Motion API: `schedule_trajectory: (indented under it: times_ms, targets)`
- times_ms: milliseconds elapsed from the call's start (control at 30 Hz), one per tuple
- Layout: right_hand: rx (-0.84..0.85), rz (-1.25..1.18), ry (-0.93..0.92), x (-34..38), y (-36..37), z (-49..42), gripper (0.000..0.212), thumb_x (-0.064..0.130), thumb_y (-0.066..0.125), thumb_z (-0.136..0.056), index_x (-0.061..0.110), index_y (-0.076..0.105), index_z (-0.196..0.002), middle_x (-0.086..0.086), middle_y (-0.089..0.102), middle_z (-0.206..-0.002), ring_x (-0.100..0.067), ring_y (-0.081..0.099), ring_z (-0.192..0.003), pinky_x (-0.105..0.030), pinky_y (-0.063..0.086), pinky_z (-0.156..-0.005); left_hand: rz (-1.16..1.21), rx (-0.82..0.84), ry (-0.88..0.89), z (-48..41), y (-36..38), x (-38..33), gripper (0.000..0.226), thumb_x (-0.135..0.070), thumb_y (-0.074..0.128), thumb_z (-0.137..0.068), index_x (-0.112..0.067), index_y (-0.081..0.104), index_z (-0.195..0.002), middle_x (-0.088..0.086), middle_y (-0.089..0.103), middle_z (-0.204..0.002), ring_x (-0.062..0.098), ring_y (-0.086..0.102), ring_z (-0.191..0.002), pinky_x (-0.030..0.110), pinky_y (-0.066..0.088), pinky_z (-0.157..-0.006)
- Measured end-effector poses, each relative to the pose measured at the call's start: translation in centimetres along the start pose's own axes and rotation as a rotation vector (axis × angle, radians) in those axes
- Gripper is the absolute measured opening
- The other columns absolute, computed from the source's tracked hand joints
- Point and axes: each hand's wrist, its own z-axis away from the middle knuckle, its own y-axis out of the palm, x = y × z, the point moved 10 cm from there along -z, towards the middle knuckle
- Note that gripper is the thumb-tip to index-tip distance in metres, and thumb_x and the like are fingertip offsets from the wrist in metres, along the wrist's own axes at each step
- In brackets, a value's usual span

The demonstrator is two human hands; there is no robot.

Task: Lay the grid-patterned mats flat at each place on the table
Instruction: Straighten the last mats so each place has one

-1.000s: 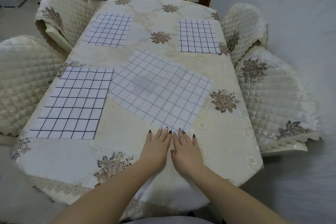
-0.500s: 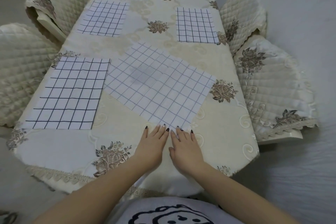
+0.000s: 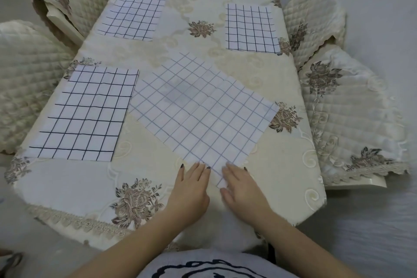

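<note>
Mat (image 3: 203, 115) corner bared — left hand (image 3: 191, 187), right hand (image 3: 243, 189) parted.

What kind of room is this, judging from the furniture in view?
Most likely a home dining room: a table draped in a floral embroidered cloth, chairs with quilted covers on both sides, and grid-patterned mats laid at the places.

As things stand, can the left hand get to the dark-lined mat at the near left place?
Probably yes. The left hand lies flat by the near corner of the angled mat; the dark-lined mat lies to its left, with only bare tablecloth between them.
</note>
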Motion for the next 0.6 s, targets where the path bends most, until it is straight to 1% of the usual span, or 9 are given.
schedule_trajectory:
  times_ms: [33,67,133,200,267,300,367,500,600]
  targets:
    - [-0.029,-0.012,0.008,-1.4,-1.2,-0.7,0.07,0.048,0.023,-0.09,0.012,0.028,-0.149,-0.003,0.022,-0.158,-0.019,0.017,-0.146,-0.03,0.006,-0.119,-0.011,-0.039,0.003,-0.3,-0.2,-0.2,0.062,-0.025,0.049,-0.08,-0.008,0.045,-0.139,0.011,0.046,-0.146,0.026,0.037,-0.139,0.051,0.027,-0.111]
    - [-0.04,-0.019,0.032,-3.2,-2.3,-1.5,0.066,0.046,0.029,-0.093,0.011,0.028,-0.149,-0.002,0.022,-0.157,-0.019,0.014,-0.147,-0.031,0.005,-0.121,0.001,-0.037,0.002,-0.6,-0.2,-0.6,0.064,-0.03,0.047,-0.083,-0.006,0.04,-0.142,0.013,0.042,-0.149,0.027,0.033,-0.141,0.05,0.023,-0.113]
    - [-0.082,0.005,0.082,-7.2,-4.9,-3.6,0.063,0.042,0.037,-0.095,0.007,0.031,-0.147,-0.008,0.025,-0.157,-0.021,0.014,-0.147,-0.037,0.009,-0.122,0.031,-0.033,-0.019,-1.4,-0.3,-1.2,0.072,-0.041,0.041,-0.091,-0.005,0.019,-0.15,0.013,0.018,-0.159,0.027,0.011,-0.148,0.044,0.006,-0.119]
    - [-0.124,-0.006,0.179,-11.4,-7.8,-5.8,0.061,0.032,0.05,-0.094,0.004,0.034,-0.145,-0.012,0.03,-0.155,-0.025,0.021,-0.145,-0.035,0.015,-0.119,0.042,-0.028,-0.04,-2.2,-0.4,-1.8,0.083,-0.052,0.039,-0.093,-0.006,0.003,-0.152,0.013,0.0,-0.161,0.026,-0.004,-0.149,0.041,-0.004,-0.119]
    - [-0.174,-0.042,0.256,-14.8,-10.5,-7.8,0.057,0.028,0.058,-0.088,0.002,0.045,-0.137,-0.014,0.044,-0.144,-0.03,0.036,-0.137,-0.035,0.027,-0.11,0.047,-0.012,-0.064,-3.0,-0.2,-2.4,0.093,-0.06,0.039,-0.09,-0.005,-0.004,-0.152,0.013,-0.007,-0.161,0.027,-0.01,-0.148,0.04,-0.006,-0.119]
    - [-0.208,-0.07,0.291,-15.7,-11.8,-8.4,0.052,0.028,0.059,-0.086,0.001,0.051,-0.13,-0.015,0.051,-0.135,-0.033,0.043,-0.129,-0.036,0.033,-0.102,0.055,0.001,-0.074,-3.4,0.0,-2.6,0.097,-0.063,0.04,-0.088,-0.005,-0.006,-0.151,0.014,-0.009,-0.161,0.027,-0.011,-0.148,0.041,-0.006,-0.12]
    - [-0.253,-0.123,0.344,-17.8,-13.2,-10.1,0.047,0.027,0.062,-0.085,0.003,0.055,-0.125,-0.016,0.055,-0.126,-0.034,0.049,-0.12,-0.036,0.037,-0.093,0.038,0.006,-0.088,-3.9,0.5,-2.9,0.099,-0.065,0.04,-0.087,-0.006,-0.008,-0.152,0.014,-0.011,-0.16,0.028,-0.013,-0.148,0.043,-0.005,-0.12]
    - [-0.266,-0.223,0.43,-19.9,-14.6,-13.2,0.054,0.029,0.065,-0.085,0.009,0.05,-0.133,-0.016,0.048,-0.132,-0.031,0.05,-0.117,-0.039,0.044,-0.095,0.036,-0.001,-0.131,-4.8,1.0,-2.8,0.095,-0.062,0.041,-0.088,-0.009,-0.006,-0.152,0.01,-0.012,-0.161,0.024,-0.014,-0.148,0.041,-0.007,-0.12]
    - [-0.283,-0.256,0.441,-20.2,-15.2,-15.1,0.061,0.027,0.07,-0.083,0.009,0.046,-0.136,-0.017,0.043,-0.133,-0.033,0.046,-0.122,-0.042,0.042,-0.101,0.02,0.007,-0.141,-5.1,1.1,-2.8,0.086,-0.056,0.039,-0.093,-0.008,0.0,-0.153,0.01,-0.008,-0.161,0.024,-0.01,-0.148,0.039,-0.008,-0.119]
